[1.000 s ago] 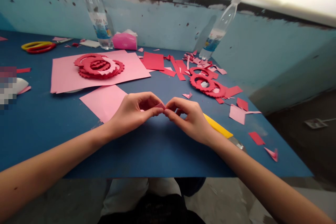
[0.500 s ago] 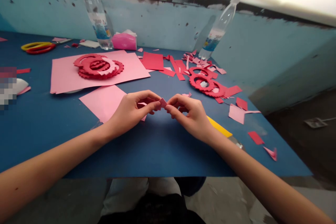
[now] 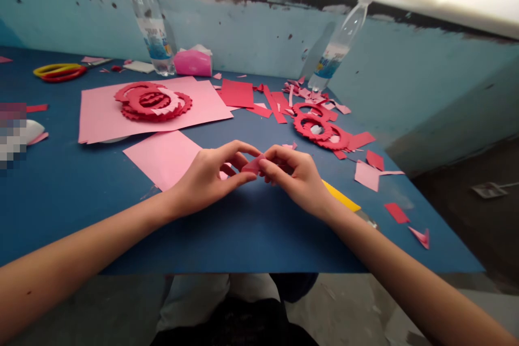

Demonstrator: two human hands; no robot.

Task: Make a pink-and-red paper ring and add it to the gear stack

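Above the blue table, a small folded piece of pink paper (image 3: 253, 165) sits between my two hands. The thumb and index finger of my right hand (image 3: 298, 175) pinch its right end. My left hand (image 3: 214, 175) holds the other side, thumb at the lower edge and index finger at the top; its remaining fingers curl behind. Partly behind my left hand lies a flat pink sheet (image 3: 162, 157). A yellow strip (image 3: 343, 197) shows beside my right wrist, part of it hidden by the forearm.
Red paper rings (image 3: 152, 101) rest on a large pink sheet (image 3: 97, 119); further linked rings (image 3: 314, 127) lie right among paper scraps. Scissors (image 3: 60, 72), a pink tissue pack (image 3: 193, 63) and two bottles (image 3: 154, 38) (image 3: 334, 54) stand toward the wall.
The fingers of my left hand have spread wider around the pink paper. The paper has turned and moved slightly right and down, and my right thumb now overlaps its end.
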